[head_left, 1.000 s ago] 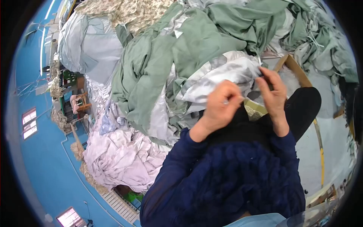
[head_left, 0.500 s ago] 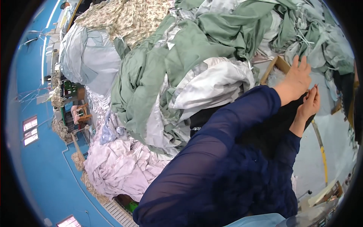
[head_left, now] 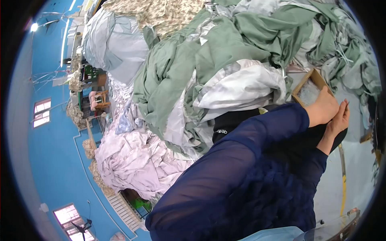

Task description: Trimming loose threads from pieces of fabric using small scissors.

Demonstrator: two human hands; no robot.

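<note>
My left hand [head_left: 324, 108] is closed, its fingers curled down and mostly hidden beside the near edge of a small brown open box [head_left: 298, 86]. Pale, clear-looking stuff [head_left: 310, 93] lies inside the box. Right next to it is my right hand [head_left: 339, 121], the fingers pressed together and pointing up toward my left fingers. Whatever is pinched in either hand is too small or hidden to make out. Black fabric [head_left: 289, 136] spreads under my forearms.
Heaped green cloth [head_left: 173, 76] with white cloth [head_left: 241, 88] rises left of my hands. Pale pink cloth [head_left: 140, 160] lies lower left, with floral cloth [head_left: 169, 16] at the top. A grey tabletop [head_left: 327, 176] with a yellow strip [head_left: 343, 193] extends on the right.
My left hand's raised, spread fingers have come down and curled in beside my right hand. The view has shifted, so the cloth sits farther right and more of the box shows.
</note>
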